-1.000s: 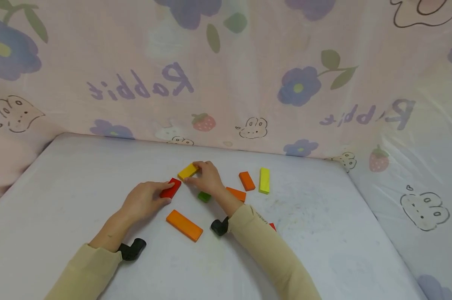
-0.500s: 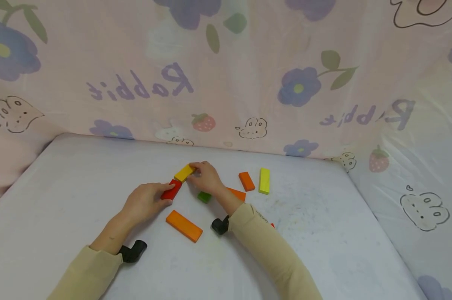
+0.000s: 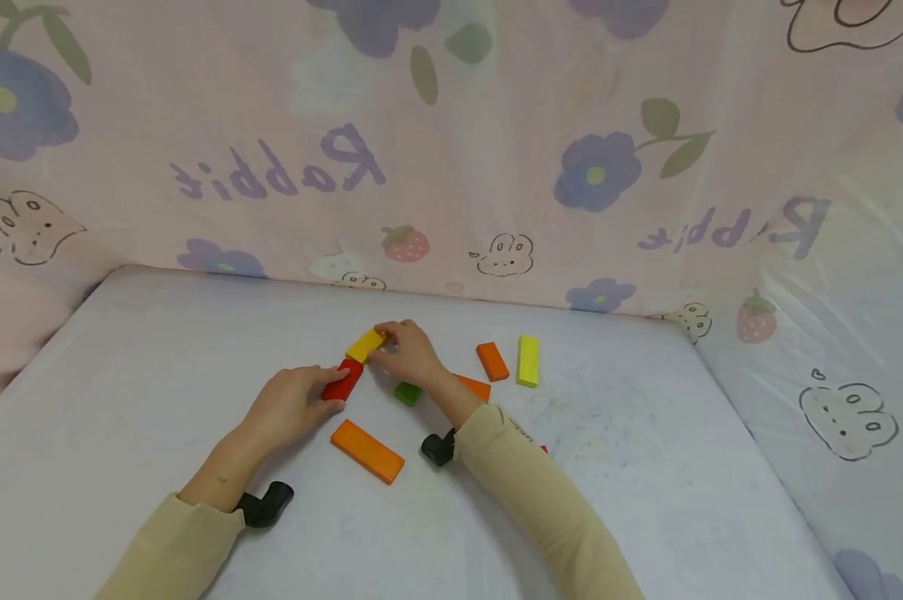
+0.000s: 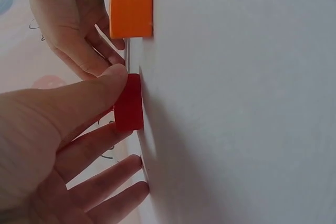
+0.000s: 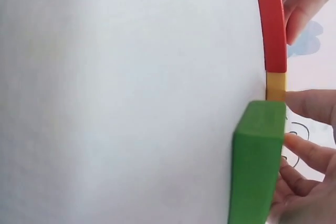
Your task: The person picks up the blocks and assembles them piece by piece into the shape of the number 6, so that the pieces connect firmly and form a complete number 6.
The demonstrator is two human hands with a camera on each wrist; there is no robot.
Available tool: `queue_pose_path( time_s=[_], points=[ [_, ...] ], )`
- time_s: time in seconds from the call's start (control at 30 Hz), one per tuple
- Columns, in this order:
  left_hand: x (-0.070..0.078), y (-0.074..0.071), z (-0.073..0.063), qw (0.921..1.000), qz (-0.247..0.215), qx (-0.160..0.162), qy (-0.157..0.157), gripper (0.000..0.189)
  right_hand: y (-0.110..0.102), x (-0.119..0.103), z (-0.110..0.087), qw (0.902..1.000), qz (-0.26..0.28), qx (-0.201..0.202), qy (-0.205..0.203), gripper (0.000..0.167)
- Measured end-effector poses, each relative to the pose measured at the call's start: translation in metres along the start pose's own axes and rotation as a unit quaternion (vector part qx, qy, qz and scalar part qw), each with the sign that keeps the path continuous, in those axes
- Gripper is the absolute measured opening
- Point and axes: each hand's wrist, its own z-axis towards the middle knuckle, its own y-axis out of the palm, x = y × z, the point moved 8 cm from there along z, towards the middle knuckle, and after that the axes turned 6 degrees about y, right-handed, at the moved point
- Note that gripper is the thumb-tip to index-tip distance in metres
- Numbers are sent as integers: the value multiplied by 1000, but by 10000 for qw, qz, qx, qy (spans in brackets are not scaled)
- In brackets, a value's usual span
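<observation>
My left hand (image 3: pixel 288 402) pinches a red block (image 3: pixel 343 381) between thumb and fingers on the white table. In the left wrist view the thumb presses one end of the red block (image 4: pixel 128 103). Just beyond it lies a yellow block (image 3: pixel 365 344), its near end against the red block's far end. My right hand (image 3: pixel 412 357) holds the yellow block by its far end, thumb on the near side. The right wrist view has the red block (image 5: pixel 273 27) and yellow block (image 5: pixel 275 86) end to end, the latter partly hidden behind a green block (image 5: pixel 257 166).
An orange block (image 3: pixel 367 452) lies nearer the body, between the forearms. Right of the right hand are a second orange block (image 3: pixel 492 362), a light yellow block (image 3: pixel 528 361) and a partly covered orange block (image 3: pixel 472 387). A red corner (image 3: pixel 545 449) peeks past the right sleeve.
The right hand has drawn the yellow block left and toward the body, closing the gap to the red block. The left hand and its red block have barely shifted.
</observation>
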Motion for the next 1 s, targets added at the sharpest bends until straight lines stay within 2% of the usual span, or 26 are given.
queue_pose_path(
  time_s=[0.37, 0.53, 0.83, 1.0],
  points=[
    [-1, -1, -1, 10000, -60, 10, -30, 47, 1, -3, 4, 9983, -134, 386, 410, 49],
    [0, -1, 0, 10000, -84, -6, -23, 47, -2, 1, 2, 9980, -131, 330, 526, 48],
    [-2, 0, 0, 9999, -87, -50, -113, 48, -3, 0, -1, 9990, -140, 262, 326, 50],
    [-2, 1, 1, 9999, -88, -55, -67, 47, -7, 10, -3, 9990, 123, 102, 426, 56]
  ],
)
